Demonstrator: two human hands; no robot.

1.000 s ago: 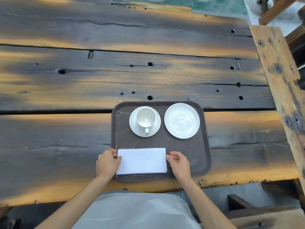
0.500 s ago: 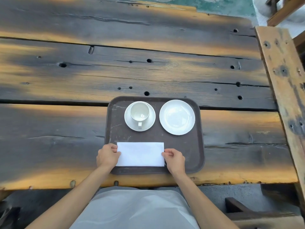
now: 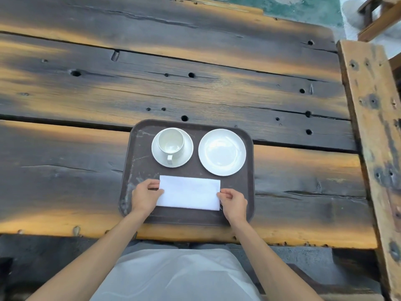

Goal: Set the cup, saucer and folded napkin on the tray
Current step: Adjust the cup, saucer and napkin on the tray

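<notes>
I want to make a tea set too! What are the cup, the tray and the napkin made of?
The cup looks like glazed white china: it is smooth and shiny with light glinting inside. The tray seems to be dark brown plastic, matte, with pale scuffs and scratches. The napkin looks like white paper or thin cloth, flat with crisp folded edges; I cannot tell which.

One cup [image 3: 171,143], two saucers [image 3: 221,152], one napkin [image 3: 188,192], one tray [image 3: 247,192].

White cup [image 3: 171,142], saucer [image 3: 172,148], napkin [image 3: 188,192]; dark brown tray [image 3: 247,181].
</notes>
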